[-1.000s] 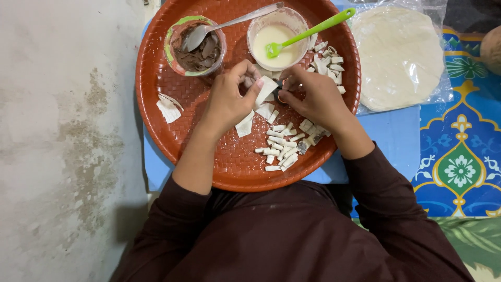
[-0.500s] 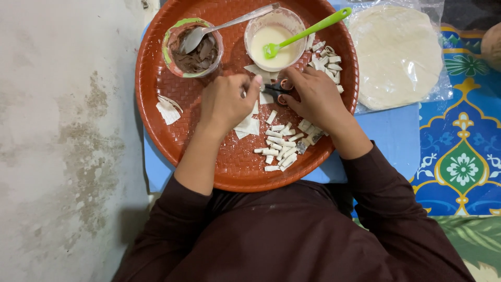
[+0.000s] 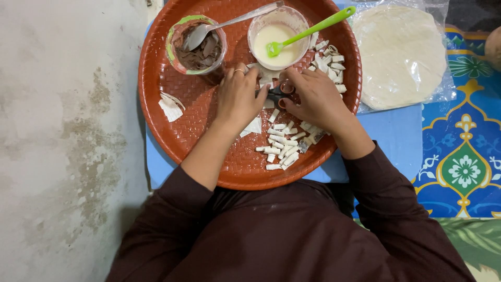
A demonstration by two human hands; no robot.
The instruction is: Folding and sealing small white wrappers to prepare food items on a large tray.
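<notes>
Both hands meet over the middle of a round red-brown woven tray. My left hand pinches a thin white piece of dough sheet just below the bowls. Facing it, my right hand grips small scissors with orange loops, whose blades are hidden between the hands. Several short white dough rolls lie on the tray just below the hands. More rolls are piled at the tray's upper right. A flat dough offcut lies under my left wrist.
A cup of brown spread with a metal spoon and a glass bowl of white liquid with a green brush stand at the tray's far side. Dough scraps lie left. Bagged round dough sheets rest on the blue table. A patterned mat lies to the right.
Both hands have shifted up the tray toward the bowls, away from the pile of rolls. The scissors' orange loops now show between the hands.
</notes>
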